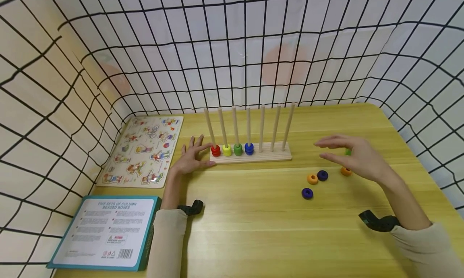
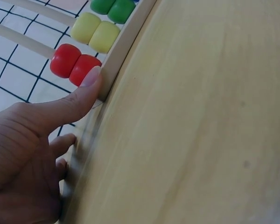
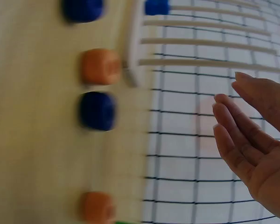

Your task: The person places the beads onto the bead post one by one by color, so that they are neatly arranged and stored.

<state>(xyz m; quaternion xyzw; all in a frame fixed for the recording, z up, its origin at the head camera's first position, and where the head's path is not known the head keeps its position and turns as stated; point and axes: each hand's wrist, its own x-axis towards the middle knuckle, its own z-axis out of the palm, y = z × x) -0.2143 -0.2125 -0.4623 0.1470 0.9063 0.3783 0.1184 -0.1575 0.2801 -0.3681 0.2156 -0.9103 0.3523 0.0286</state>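
Note:
A wooden bead rack (image 1: 253,159) with several upright pegs stands mid-table. Pairs of red beads (image 1: 215,151), yellow beads (image 1: 226,150), green beads (image 1: 237,150) and blue beads (image 1: 249,149) sit low on the left pegs; the three right pegs show no beads. My left hand (image 1: 190,159) holds the rack's left end between thumb and index finger, other fingers spread. My right hand (image 1: 362,157) hovers above the table at right, thumb and fingers apart, holding nothing. Near it lie orange beads (image 1: 312,179), purple beads (image 1: 307,193) and a partly hidden green bead (image 1: 348,152).
On the left lies a picture puzzle board (image 1: 139,151) with cartoon figures. Nearer me is a teal-edged box (image 1: 105,229) with printed text. A white, black-gridded cloth (image 1: 239,48) surrounds the table's back and sides.

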